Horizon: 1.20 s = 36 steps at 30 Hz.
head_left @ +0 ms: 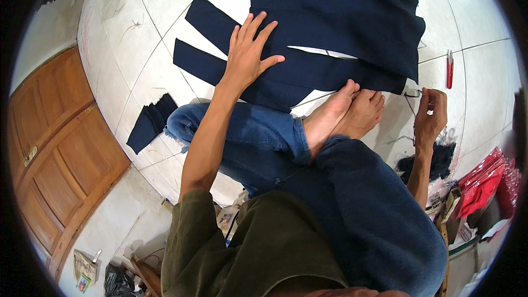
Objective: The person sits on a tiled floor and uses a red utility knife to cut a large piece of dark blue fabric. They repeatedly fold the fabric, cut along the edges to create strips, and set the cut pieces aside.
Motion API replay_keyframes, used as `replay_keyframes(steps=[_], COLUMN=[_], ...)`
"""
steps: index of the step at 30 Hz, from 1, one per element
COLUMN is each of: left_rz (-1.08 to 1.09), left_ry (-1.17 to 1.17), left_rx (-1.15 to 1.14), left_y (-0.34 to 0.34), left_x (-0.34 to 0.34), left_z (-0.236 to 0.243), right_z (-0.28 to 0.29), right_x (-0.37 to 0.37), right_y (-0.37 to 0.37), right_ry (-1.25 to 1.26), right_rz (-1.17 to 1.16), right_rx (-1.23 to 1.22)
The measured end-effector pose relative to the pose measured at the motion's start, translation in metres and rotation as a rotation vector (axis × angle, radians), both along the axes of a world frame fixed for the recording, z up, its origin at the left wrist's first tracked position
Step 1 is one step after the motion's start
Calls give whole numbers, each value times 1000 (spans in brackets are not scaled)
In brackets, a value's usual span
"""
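Dark navy fabric (341,16) lies spread in layers on the tiled floor in front of me, with strip-like ends reaching out to the left. My left hand (250,49) rests on it, palm down and fingers spread. At the right, just off the fabric's near corner, my right hand (432,113) is closed in a pinch. A thin dark thread (411,95) runs from its fingertips toward that corner. Red-handled thread snips (450,71) lie on the tiles beyond my right hand.
My bare feet (344,113) touch the fabric's near edge. Folded navy pieces (147,122) lie at the left, dark scraps (440,162) by my right forearm. Red plastic-wrapped goods (487,184) sit at the lower right. A wooden door (66,154) stands at the left.
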<state>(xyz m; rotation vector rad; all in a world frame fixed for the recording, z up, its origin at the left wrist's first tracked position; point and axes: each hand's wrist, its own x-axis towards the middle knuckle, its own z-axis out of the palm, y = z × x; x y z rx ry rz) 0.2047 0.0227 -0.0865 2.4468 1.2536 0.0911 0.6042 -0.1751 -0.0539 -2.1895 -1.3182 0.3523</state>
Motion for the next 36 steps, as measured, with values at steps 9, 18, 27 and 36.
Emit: replay_keyframes(steps=[9, 18, 27, 36], left_rz=[34, 26, -18, -196], left_ry=[49, -2, 165, -202], left_rx=[-28, -24, 24, 146], left_y=[2, 3, 4, 20], left_x=[-4, 0, 17, 83], left_z=[-2, 1, 25, 37], right_z=[-15, 35, 104, 71], right_x=[76, 225, 271, 179], right_y=[-36, -253, -387, -216], right_ry=[-318, -499, -354, -750], right_rz=[-178, -465, -617, -4], right_rx=[71, -560, -717, -638])
